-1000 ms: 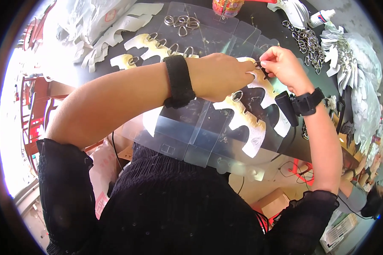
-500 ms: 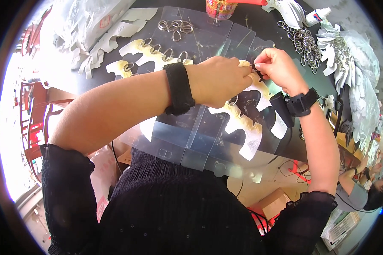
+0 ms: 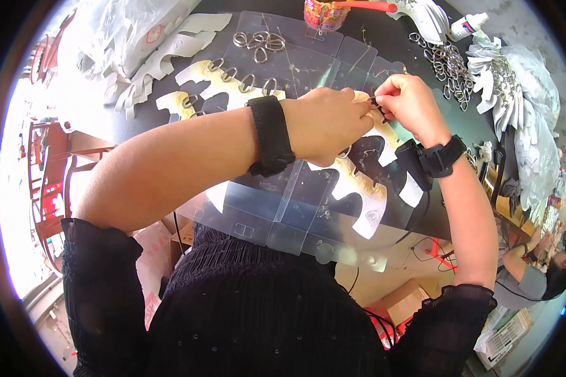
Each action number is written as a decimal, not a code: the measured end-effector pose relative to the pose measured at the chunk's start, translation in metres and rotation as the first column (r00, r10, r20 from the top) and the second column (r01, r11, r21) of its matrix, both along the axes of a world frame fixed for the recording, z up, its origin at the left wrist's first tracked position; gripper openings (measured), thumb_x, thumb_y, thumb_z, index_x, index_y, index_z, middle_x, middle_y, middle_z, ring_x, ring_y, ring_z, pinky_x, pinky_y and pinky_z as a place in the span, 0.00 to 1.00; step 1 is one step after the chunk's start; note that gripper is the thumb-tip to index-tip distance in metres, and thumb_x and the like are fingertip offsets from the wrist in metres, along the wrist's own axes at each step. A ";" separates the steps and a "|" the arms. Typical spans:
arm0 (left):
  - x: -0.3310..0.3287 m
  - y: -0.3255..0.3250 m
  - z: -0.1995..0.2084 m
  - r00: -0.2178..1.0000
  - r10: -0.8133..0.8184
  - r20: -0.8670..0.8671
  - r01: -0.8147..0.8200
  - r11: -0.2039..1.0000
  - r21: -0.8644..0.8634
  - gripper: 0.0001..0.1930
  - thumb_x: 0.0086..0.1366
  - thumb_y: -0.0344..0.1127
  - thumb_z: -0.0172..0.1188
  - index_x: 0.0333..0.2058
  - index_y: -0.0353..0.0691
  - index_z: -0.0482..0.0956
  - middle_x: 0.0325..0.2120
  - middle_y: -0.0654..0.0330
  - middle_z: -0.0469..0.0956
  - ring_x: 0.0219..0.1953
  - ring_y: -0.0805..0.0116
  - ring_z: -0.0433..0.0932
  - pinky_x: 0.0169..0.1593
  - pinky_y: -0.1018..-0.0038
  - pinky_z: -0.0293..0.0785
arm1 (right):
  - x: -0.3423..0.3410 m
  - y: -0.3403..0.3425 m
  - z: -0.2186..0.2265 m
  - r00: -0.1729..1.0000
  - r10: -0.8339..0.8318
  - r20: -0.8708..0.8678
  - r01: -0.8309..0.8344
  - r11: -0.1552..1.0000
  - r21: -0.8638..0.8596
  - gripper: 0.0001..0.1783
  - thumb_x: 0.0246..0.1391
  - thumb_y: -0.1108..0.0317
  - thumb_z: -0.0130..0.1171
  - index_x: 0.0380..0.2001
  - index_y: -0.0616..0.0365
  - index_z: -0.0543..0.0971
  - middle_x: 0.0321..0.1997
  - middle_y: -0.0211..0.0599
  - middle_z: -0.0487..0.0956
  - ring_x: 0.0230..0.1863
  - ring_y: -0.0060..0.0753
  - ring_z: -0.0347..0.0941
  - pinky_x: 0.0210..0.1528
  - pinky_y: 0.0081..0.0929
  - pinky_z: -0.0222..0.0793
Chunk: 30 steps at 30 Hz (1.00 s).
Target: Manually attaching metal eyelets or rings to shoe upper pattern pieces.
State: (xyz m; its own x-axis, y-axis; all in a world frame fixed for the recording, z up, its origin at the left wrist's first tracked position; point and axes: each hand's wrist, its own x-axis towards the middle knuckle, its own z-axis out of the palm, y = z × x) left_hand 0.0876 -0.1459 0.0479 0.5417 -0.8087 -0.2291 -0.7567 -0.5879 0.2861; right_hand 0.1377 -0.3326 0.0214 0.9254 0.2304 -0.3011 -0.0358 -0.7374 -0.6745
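My left hand [image 3: 333, 122], back upward, is closed on the upper end of a white scalloped strip [image 3: 388, 135] with a yellowish, glue-like edge. Beside it, my right hand [image 3: 412, 103] pinches a small dark metal piece, apparently a wire ring, against that edge; the fingertips partly hide it. Nearer me lies a second scalloped strip [image 3: 366, 200], notched along its yellowed side, with a ring [image 3: 344, 151] partly under my left hand. Beyond my left forearm, another strip [image 3: 201, 70] carries several oval metal rings [image 3: 247, 83], and a smaller piece [image 3: 172, 103] sits left of it.
A clear plastic sheet [image 3: 248, 227] lies under the strips. Loose rings [image 3: 259, 45], a tub [image 3: 326, 17] with a red-handled tool [image 3: 374, 5], and a white bottle [image 3: 468, 26] stand farther off. A ring heap [image 3: 446, 66] and bundled white strips [image 3: 500, 85] lie right; a person [image 3: 525, 276] sits beyond.
My left hand and forearm have shifted very slightly. My right fingertips have turned a little at the strip's edge, keeping their pinch. The other strips and rings stay put.
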 end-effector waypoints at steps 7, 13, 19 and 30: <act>0.001 -0.004 0.008 0.999 0.007 -0.049 -0.004 0.998 0.055 0.36 0.45 0.33 0.68 0.53 0.33 0.64 0.58 0.54 0.63 0.50 0.57 0.69 0.46 0.66 0.75 | 0.000 0.000 0.000 0.999 -0.033 -0.016 0.033 0.999 0.022 0.03 0.43 0.75 0.61 0.24 0.63 0.80 0.20 0.38 0.80 0.21 0.26 0.76 0.27 0.23 0.71; 0.002 -0.004 0.009 0.998 0.034 -0.062 -0.032 0.999 0.031 0.37 0.46 0.33 0.66 0.56 0.35 0.61 0.58 0.54 0.62 0.49 0.56 0.70 0.46 0.66 0.75 | 0.006 -0.004 -0.006 1.000 0.008 -0.003 -0.008 1.000 -0.011 0.03 0.42 0.73 0.63 0.23 0.61 0.79 0.22 0.38 0.80 0.24 0.28 0.77 0.30 0.25 0.72; 0.004 -0.006 0.006 0.995 0.038 -0.088 -0.038 0.999 0.005 0.36 0.47 0.33 0.65 0.56 0.35 0.61 0.53 0.54 0.66 0.47 0.56 0.70 0.43 0.65 0.76 | 0.010 -0.011 -0.012 0.997 0.072 0.038 -0.069 0.995 -0.066 0.05 0.40 0.71 0.65 0.22 0.58 0.79 0.22 0.36 0.79 0.25 0.29 0.76 0.30 0.27 0.70; 0.010 -0.011 0.011 0.993 0.025 -0.113 -0.007 0.988 0.155 0.33 0.49 0.42 0.65 0.52 0.34 0.65 0.48 0.58 0.70 0.48 0.57 0.70 0.44 0.64 0.75 | 0.003 -0.010 -0.005 0.987 0.149 0.056 -0.151 0.988 0.026 0.03 0.44 0.77 0.61 0.24 0.62 0.75 0.21 0.31 0.77 0.22 0.19 0.73 0.26 0.19 0.69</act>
